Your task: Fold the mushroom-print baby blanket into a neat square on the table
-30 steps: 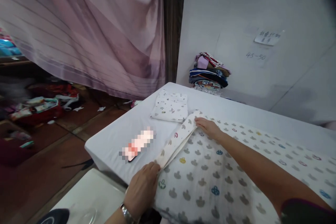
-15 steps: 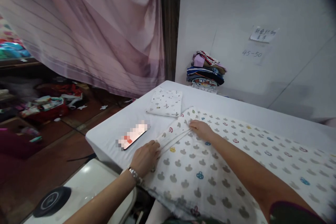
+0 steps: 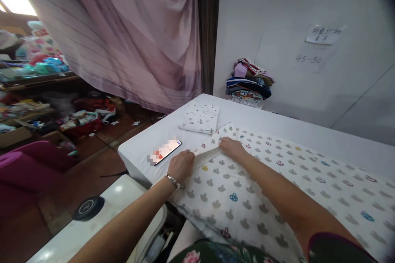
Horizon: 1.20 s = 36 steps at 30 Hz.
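Note:
A long white cloth [image 3: 234, 187] printed with grey, blue, red and yellow mushroom shapes spreads over the table and hangs off its near edge. Its far-left end is turned over in a folded strip. My left hand [image 3: 182, 166], with a metal bracelet at the wrist, grips the left part of this fold, fingers closed. Farther along the same fold, my right hand [image 3: 231, 146] pinches the cloth too. Between the hands the fold's edge runs nearly straight. Just beyond lies a folded white cloth [image 3: 200, 118] with small prints.
A lit phone [image 3: 168, 153] lies on the white-covered table [image 3: 135, 148] left of my hands. A white surface with a round black piece [image 3: 89, 208] stands at lower left. Folded clothes [image 3: 249, 80] are stacked by the wall. A pink curtain [image 3: 148, 28] hangs behind.
The view has swung a little left. My left hand now holds the fold with its fingers curled tighter, and the edge between my hands looks slightly lifted.

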Available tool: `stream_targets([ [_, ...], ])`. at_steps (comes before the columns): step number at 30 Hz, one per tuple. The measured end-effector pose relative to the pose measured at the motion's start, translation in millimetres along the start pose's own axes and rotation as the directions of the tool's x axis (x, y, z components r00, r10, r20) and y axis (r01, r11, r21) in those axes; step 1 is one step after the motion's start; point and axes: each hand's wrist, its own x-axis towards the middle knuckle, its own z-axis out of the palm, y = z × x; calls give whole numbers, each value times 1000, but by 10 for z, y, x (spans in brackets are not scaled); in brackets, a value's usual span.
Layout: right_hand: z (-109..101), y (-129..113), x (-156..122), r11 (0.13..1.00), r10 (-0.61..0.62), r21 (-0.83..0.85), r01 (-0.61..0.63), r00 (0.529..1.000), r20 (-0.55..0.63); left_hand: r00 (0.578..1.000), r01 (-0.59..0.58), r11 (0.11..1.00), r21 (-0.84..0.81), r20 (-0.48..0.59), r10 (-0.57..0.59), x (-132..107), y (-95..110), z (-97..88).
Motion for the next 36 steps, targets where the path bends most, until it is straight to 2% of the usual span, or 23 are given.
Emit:
stream_targets([
  [2, 5, 38, -65, 999, -20, -25, 20, 1000, -22, 999, -39, 999, 21, -17, 39, -44, 48, 3],
  [6, 53, 82, -133, 999, -33, -31, 34, 999, 27, 993, -110, 992, 59, 55, 107, -86, 159, 111],
  [11, 103, 78, -98, 999, -29, -22, 30, 998, 51, 992, -98, 993, 63, 88, 92, -73, 196, 199],
  [19, 68, 83, -90, 999, -41, 37, 37, 994, 100, 990, -72, 997, -7, 118, 72, -94, 190, 159],
  [29, 114, 88, -33, 990, -95, -91, 105, 990, 102, 989, -61, 998, 14, 135, 59, -10, 184, 157],
  [36, 51, -5, 41, 976, -120, -171, 134, 989, 92, 991, -64, 998, 10, 122, 62, 35, 200, 144],
])
